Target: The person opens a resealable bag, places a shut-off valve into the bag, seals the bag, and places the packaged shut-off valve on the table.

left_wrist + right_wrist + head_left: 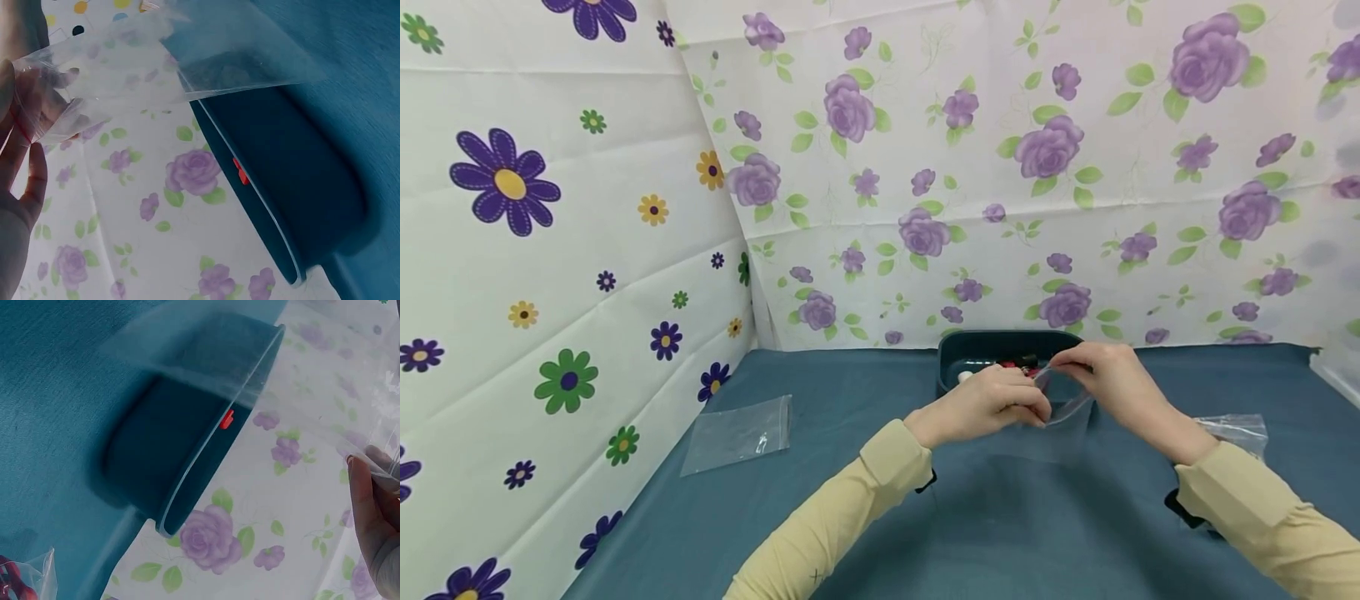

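Between both hands hangs a clear zip-lock bag, its mouth held at the top and its body see-through. The left hand pinches one side of the opening; in the left wrist view its fingers meet at the bag's edge. On the opposite side the right hand pinches the rim, and the right wrist view shows its finger against the plastic. Nothing can be made out inside the bag. Just behind it stands a dark teal bin, with red, black and white items in it, partly hidden by the hands.
A flat clear zip-lock bag lies on the blue tablecloth at left. Another clear bag is by the right forearm; the right wrist view shows a bag with a red item. Flowered cloth hangs behind.
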The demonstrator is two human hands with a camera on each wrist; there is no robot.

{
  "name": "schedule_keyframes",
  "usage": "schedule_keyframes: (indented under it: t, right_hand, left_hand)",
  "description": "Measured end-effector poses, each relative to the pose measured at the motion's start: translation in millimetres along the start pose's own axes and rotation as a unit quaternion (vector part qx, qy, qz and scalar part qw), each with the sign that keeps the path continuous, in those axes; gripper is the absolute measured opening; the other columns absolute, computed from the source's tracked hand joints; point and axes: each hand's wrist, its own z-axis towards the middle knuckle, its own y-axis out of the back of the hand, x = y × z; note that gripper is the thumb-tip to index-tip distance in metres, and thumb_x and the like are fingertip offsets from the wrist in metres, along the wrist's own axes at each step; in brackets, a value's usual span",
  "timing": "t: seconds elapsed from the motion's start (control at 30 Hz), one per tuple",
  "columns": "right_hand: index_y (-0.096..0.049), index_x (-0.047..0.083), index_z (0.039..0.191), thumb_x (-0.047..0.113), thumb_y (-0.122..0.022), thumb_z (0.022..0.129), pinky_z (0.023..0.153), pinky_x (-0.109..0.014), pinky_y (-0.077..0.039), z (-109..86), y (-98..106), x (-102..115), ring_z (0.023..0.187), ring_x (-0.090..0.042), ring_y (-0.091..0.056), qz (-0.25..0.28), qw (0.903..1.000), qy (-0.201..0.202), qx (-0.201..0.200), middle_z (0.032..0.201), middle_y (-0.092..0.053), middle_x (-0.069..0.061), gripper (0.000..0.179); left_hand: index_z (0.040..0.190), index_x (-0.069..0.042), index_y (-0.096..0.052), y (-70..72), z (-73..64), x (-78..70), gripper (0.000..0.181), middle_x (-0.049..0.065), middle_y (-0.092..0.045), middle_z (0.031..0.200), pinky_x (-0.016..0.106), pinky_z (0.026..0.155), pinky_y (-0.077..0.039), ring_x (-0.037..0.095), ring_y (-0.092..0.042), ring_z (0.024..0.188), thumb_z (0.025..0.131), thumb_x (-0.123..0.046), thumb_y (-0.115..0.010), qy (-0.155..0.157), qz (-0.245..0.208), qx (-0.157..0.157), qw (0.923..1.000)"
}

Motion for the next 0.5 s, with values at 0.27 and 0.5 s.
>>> schedule_keyframes:
  t: [0.27, 0.5]
  right_hand:
    - [-0.069, 0.003, 0.089, -0.012, -0.067, 0.074, 0.048, -0.024, -0.043, -2.4, 3, 1, 0.06, -0.011, -0.055, 0.011, 0.9999, -0.01, -0.002, 0.08, -0.064, -0.004, 0.021]
    - [-0.07, 0.002, 0.089, -0.009, -0.066, 0.076, 0.045, -0.021, -0.041, -3.4, 5, 2, 0.057, -0.01, -0.055, 0.035, 0.9985, -0.042, 0.002, 0.081, -0.065, -0.006, 0.018]
  left_hand:
    - [0.105, -0.003, -0.062, 3.6, -8.3, 7.7, 0.027, 0.006, -0.054, 0.11, 0.017, 0.091, -0.032, 0.013, -0.044, 0.105, 0.081, -0.014, -0.067, 0.018, 0.091, -0.07, 0.9932]
    - [0.1, -0.001, -0.062, 5.3, -16.5, 13.3, 0.022, 0.007, -0.052, 0.109, 0.017, 0.086, -0.036, 0.014, -0.044, 0.102, 0.079, -0.006, -0.068, 0.029, 0.055, -0.103, 0.9928]
